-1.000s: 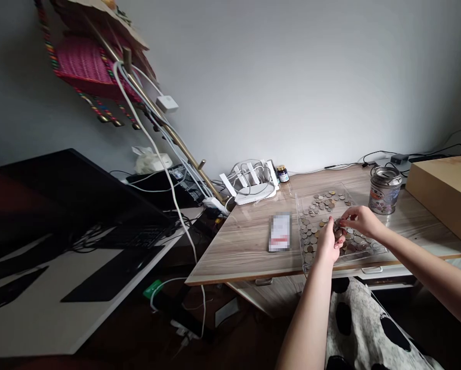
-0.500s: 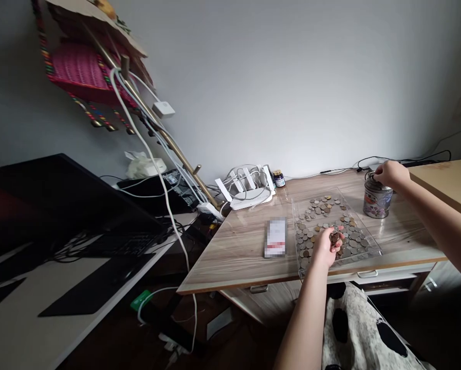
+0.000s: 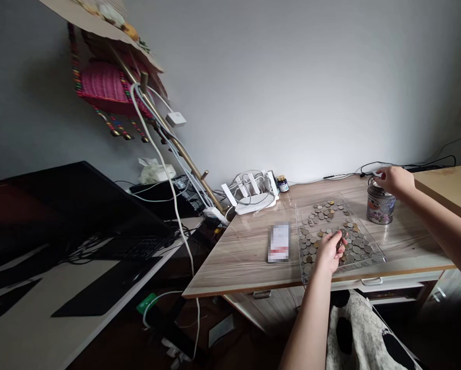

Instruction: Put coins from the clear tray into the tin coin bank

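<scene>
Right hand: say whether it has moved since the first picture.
Yes. Against the clear tray, the right hand has moved rightward and away from the body, from over the coins to the top of the tin.

On the desk (image 3: 238,262) before us we have a tray (image 3: 374,258) holding coins (image 3: 356,241), a flat item (image 3: 278,244) left of it, a router (image 3: 256,203) and jar (image 3: 282,184) behind that item, a tin (image 3: 380,209) right of the tray, and a box (image 3: 449,186) farther right.

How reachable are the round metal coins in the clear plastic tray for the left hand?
Probably yes: the left hand is over the tray, and coins around it lie uncovered, though its fingers seem to hold some.
</scene>
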Motion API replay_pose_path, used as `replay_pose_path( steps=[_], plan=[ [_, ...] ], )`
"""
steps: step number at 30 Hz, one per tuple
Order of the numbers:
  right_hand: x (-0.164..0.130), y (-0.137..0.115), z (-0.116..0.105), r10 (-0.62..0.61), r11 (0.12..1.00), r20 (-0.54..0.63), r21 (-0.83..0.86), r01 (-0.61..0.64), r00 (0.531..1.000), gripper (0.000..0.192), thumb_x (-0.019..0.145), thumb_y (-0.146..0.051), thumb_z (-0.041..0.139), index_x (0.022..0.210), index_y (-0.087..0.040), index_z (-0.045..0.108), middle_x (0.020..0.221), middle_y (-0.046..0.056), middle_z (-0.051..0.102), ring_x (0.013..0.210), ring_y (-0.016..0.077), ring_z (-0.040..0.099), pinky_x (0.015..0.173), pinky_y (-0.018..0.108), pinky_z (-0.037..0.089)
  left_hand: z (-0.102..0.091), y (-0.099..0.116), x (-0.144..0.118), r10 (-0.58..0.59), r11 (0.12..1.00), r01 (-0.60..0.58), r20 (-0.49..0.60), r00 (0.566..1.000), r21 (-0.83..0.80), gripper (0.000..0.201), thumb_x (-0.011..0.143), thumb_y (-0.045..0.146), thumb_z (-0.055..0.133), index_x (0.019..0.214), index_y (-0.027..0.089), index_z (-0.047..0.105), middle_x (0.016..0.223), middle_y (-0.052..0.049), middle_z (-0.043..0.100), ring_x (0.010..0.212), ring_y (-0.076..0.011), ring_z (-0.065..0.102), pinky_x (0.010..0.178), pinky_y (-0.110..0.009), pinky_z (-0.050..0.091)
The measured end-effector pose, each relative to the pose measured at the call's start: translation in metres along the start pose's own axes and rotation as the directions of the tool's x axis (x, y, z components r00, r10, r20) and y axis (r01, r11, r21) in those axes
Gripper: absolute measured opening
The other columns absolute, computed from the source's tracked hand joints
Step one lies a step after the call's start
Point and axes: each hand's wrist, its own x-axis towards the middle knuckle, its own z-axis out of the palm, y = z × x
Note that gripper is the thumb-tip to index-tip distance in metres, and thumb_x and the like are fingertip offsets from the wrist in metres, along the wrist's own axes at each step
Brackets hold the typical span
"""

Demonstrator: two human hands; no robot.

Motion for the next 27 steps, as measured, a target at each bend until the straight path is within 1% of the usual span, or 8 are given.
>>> replay_pose_path(
  steps=[3, 7, 10, 16, 19, 22, 24, 27],
  plan=[
    [-0.032, -0.026, 0.009, -0.245, 0.951, 0.046, 0.204, 0.231, 0.968, 0.028, 0.074, -0.036, 0.047, 0.088, -0.022, 0.067, 0.080, 0.005, 0.066, 0.065, 0.0164, 0.057, 0.053, 0.026, 0.040, -0.001, 0.000, 0.000, 0.003, 1.000, -0.003, -0.001, 1.000, -0.011, 0.029, 0.062, 0.037, 0.065, 0.073, 0.012, 0.055, 0.056, 0.000, 0.053, 0.034, -0.0010, 0.034, 0.032, -0.015, 0.008],
    [-0.072, -0.065, 0.029, -0.667, 0.676, 0.241, 0.595, 0.436, 0.705, 0.028, 0.073, -0.037, 0.052, 0.088, -0.019, 0.067, 0.078, 0.004, 0.067, 0.062, 0.0134, 0.058, 0.054, 0.024, 0.043, 0.000, 0.000, 0.000, 0.004, 0.998, -0.006, -0.037, 0.999, -0.057, 0.025, 0.065, 0.035, 0.062, 0.076, 0.016, 0.050, 0.056, 0.001, 0.053, 0.034, -0.0017, 0.035, 0.032, -0.014, 0.009],
    [-0.084, -0.084, 0.040, -0.732, 0.616, 0.252, 0.642, 0.457, 0.633, 0.021, 0.072, -0.030, 0.054, 0.080, -0.018, 0.068, 0.071, 0.003, 0.066, 0.059, 0.0123, 0.056, 0.055, 0.023, 0.042, 0.001, 0.001, -0.001, 0.024, 0.994, -0.032, -0.079, 0.997, -0.104, 0.020, 0.069, 0.032, 0.057, 0.075, 0.016, 0.048, 0.054, 0.002, 0.051, 0.034, -0.0015, 0.033, 0.032, -0.013, 0.010],
    [-0.073, -0.085, 0.037, -0.650, 0.698, 0.239, 0.565, 0.441, 0.722, 0.011, 0.065, -0.023, 0.059, 0.069, -0.018, 0.068, 0.066, 0.002, 0.065, 0.057, 0.0124, 0.056, 0.052, 0.022, 0.041, 0.001, 0.003, 0.001, -0.065, 0.980, 0.041, -0.118, 0.991, -0.196, 0.020, 0.076, 0.033, 0.046, 0.073, 0.013, 0.050, 0.053, 0.000, 0.050, 0.033, -0.0024, 0.033, 0.031, -0.014, 0.009],
    [-0.048, -0.062, 0.020, -0.487, 0.775, 0.147, 0.528, 0.347, 0.861, 0.018, 0.070, -0.030, 0.056, 0.076, -0.019, 0.069, 0.072, 0.003, 0.067, 0.061, 0.0135, 0.058, 0.055, 0.023, 0.043, 0.001, 0.004, 0.001, -0.103, 0.974, 0.082, -0.094, 0.990, -0.210, 0.025, 0.076, 0.031, 0.043, 0.077, 0.010, 0.055, 0.053, -0.001, 0.050, 0.034, -0.0027, 0.033, 0.031, -0.015, 0.010],
    [-0.014, -0.027, 0.001, -0.176, 0.912, 0.024, 0.380, 0.154, 0.984, 0.023, 0.069, -0.036, 0.056, 0.077, -0.020, 0.070, 0.071, 0.004, 0.067, 0.063, 0.0159, 0.058, 0.052, 0.024, 0.041, 0.001, 0.006, 0.000, -0.088, 0.978, 0.069, -0.090, 0.992, -0.199, 0.024, 0.075, 0.025, 0.043, 0.084, 0.009, 0.057, 0.054, -0.002, 0.051, 0.035, -0.0035, 0.035, 0.031, -0.015, 0.012],
    [0.005, -0.003, -0.006, -0.003, 0.952, 0.007, 0.308, 0.001, 1.000, 0.025, 0.065, -0.037, 0.058, 0.077, -0.019, 0.071, 0.068, 0.005, 0.066, 0.063, 0.0171, 0.058, 0.050, 0.024, 0.039, 0.001, 0.006, 0.000, -0.072, 0.982, 0.051, -0.110, 0.991, -0.181, 0.025, 0.075, 0.024, 0.044, 0.092, 0.009, 0.055, 0.056, -0.003, 0.054, 0.035, -0.0037, 0.036, 0.031, -0.015, 0.013],
    [0.018, 0.022, -0.005, 0.106, 0.963, 0.082, 0.240, -0.122, 0.991, 0.026, 0.063, -0.037, 0.060, 0.078, -0.019, 0.071, 0.069, 0.006, 0.065, 0.065, 0.0185, 0.057, 0.051, 0.025, 0.038, 0.000, 0.005, 0.000, -0.029, 0.987, 0.007, -0.137, 0.990, -0.163, 0.028, 0.077, 0.026, 0.046, 0.099, 0.010, 0.053, 0.059, -0.003, 0.056, 0.035, -0.0033, 0.035, 0.032, -0.015, 0.012]
  ],
)
